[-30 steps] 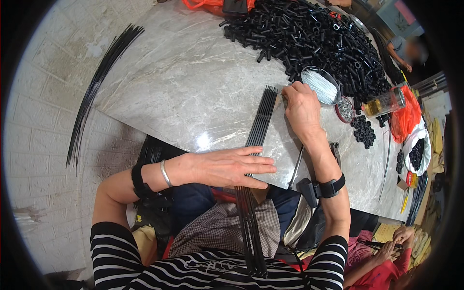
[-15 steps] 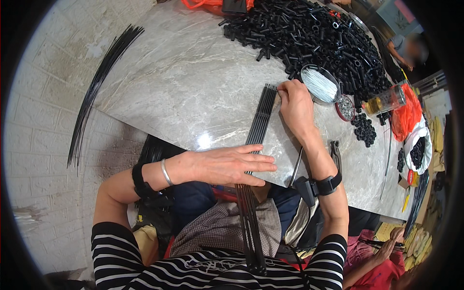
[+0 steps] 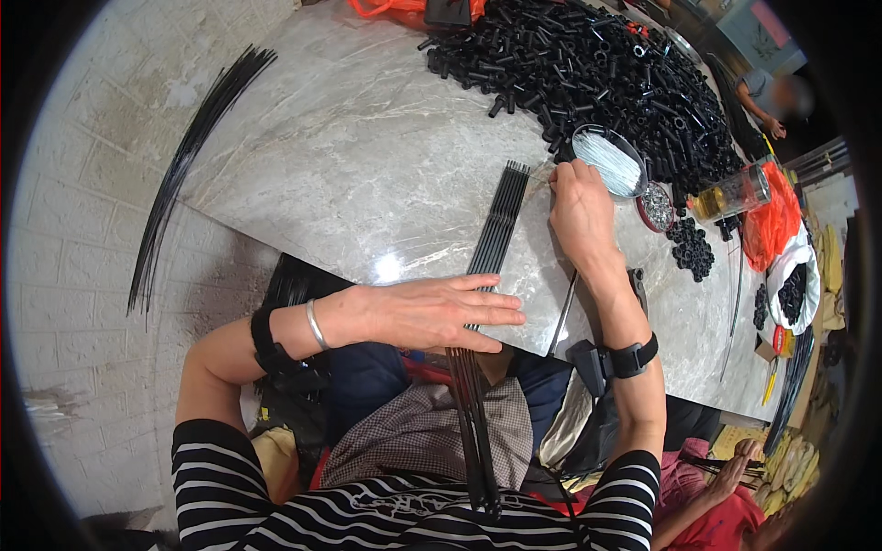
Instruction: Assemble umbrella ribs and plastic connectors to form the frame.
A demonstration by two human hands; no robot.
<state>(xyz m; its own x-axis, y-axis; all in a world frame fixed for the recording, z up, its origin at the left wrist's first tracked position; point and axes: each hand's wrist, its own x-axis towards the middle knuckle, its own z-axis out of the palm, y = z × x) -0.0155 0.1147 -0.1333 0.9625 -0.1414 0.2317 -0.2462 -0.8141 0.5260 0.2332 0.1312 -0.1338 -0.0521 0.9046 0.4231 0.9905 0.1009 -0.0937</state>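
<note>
Left hand [image 3: 432, 314] lies flat, fingers spread, across the black rods [image 3: 496, 225] on the surface [image 3: 367, 165], their long axis running away from the body, while the right hand [image 3: 582, 209], nearer their far tips, curls just rightward, whether gripping anything I can't tell.

Scene evenly bright, dim far right. White glare spot [image 3: 387, 267] on near tabletop [image 3: 331, 165]. Soft shadow left of right hand [image 3: 582, 211]. Fisheye bends edges, black rim. Far-right person's head [image 3: 791, 95] blurred; right hand reasonably sharp.
</note>
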